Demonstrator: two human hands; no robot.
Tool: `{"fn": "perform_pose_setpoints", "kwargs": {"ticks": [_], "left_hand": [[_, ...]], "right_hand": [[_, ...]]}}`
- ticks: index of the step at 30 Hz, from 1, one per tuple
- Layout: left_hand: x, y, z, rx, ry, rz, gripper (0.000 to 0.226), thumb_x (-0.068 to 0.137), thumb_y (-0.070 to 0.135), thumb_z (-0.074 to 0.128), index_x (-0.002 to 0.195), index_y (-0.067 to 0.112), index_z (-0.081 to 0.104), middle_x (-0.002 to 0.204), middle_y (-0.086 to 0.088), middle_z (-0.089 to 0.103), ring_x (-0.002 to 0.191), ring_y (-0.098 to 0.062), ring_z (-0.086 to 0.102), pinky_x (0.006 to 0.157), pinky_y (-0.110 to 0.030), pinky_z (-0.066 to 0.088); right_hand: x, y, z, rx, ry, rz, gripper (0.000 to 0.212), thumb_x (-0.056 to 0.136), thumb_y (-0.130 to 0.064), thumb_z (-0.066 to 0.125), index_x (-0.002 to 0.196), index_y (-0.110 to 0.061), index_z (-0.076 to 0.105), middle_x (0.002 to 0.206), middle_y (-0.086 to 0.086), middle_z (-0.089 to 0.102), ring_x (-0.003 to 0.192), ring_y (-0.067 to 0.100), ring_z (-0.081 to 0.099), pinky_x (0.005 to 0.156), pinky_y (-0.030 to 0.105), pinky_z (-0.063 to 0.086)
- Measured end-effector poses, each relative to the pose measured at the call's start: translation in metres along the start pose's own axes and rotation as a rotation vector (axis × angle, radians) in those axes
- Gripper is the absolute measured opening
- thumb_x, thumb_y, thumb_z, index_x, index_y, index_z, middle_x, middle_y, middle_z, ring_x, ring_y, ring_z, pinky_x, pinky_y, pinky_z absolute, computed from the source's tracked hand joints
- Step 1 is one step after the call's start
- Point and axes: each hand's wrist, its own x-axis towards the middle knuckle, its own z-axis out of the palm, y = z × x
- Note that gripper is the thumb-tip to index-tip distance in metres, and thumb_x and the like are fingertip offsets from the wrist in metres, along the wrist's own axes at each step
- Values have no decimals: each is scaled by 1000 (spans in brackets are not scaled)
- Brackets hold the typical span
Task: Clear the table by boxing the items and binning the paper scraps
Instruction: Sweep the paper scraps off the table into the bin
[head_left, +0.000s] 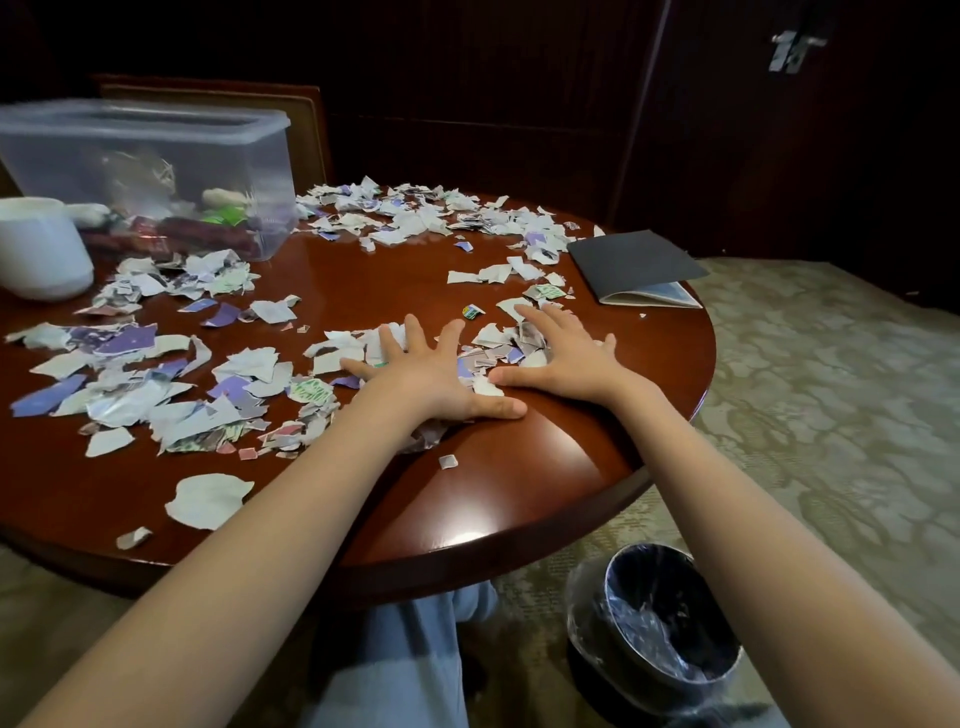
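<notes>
Across the round wooden table (493, 467) lay torn paper scraps (249, 364), seemingly light, limp and quick to slide, and the left hand (436, 374) and right hand (563, 356) pressed flat on them near the edge, fingers spread, holding nothing; a raked heap seemed best scooped between both palms.

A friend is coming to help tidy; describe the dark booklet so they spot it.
Start at the round reddish-brown wooden table. Look to its far right edge, past the right hand. The flat dark grey booklet lies there, the only whole rectangular thing beside the torn white and purple paper scraps.
</notes>
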Motion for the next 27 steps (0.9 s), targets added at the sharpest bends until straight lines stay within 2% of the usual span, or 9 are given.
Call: {"fn": "perform_pose_setpoints", "kwargs": {"ticks": [3,7,10,12,15,18,22,27], "left_hand": [[8,3,-1,19,20,-23,123,54,84,55,147,38,-13,155,-8,-25,141,-40,-21,102,-74,2],[21,4,-2,-23,-26,-38,119,57,85,51,148,37,-8,157,-9,-16,143,-39,-15,103,-73,0],[28,3,0,-22,-33,15,114,59,84,50,148,38,-3,158,-7,-12,144,-34,-13,106,-69,-5],[30,2,2,-37,-13,63,110,61,82,51,149,38,1,159,-4,-8,145,-30,-11,108,-65,-5],[30,2,5,-49,40,141,101,66,78,53,148,35,12,159,-1,4,146,-24,-1,111,-61,1],[28,4,6,-16,63,183,91,73,75,49,148,33,18,158,-1,10,146,-23,6,111,-58,7],[27,7,9,45,142,190,85,79,72,44,147,25,24,153,-5,24,141,-26,20,108,-55,20],[25,11,13,116,261,176,59,92,58,35,138,22,35,141,-10,33,133,-31,28,103,-53,30]], "right_hand": [[9,-2,4,6,-8,-45,88,71,-77,51,145,-44,17,157,-6,16,145,23,12,109,64,0],[8,-10,7,27,18,-149,64,82,-64,50,138,-33,41,146,-7,40,136,16,33,111,61,13],[7,-12,7,104,74,-264,51,86,-52,56,127,-23,55,131,-2,55,120,15,49,105,41,35],[6,-12,7,128,116,-286,44,87,-44,59,122,-17,60,123,1,60,112,15,53,96,31,41],[6,-13,9,93,201,-291,31,90,-34,58,114,-15,64,112,4,62,103,18,55,83,28,42],[9,-15,11,58,277,-243,22,93,-20,51,111,-11,62,108,7,60,100,20,53,73,23,32],[12,-20,11,24,344,-201,25,98,-16,39,111,-5,57,108,14,59,99,26,52,69,25,29],[10,-20,6,109,390,-106,25,99,-13,35,109,-3,56,106,15,64,96,30,58,75,31,38]]}}
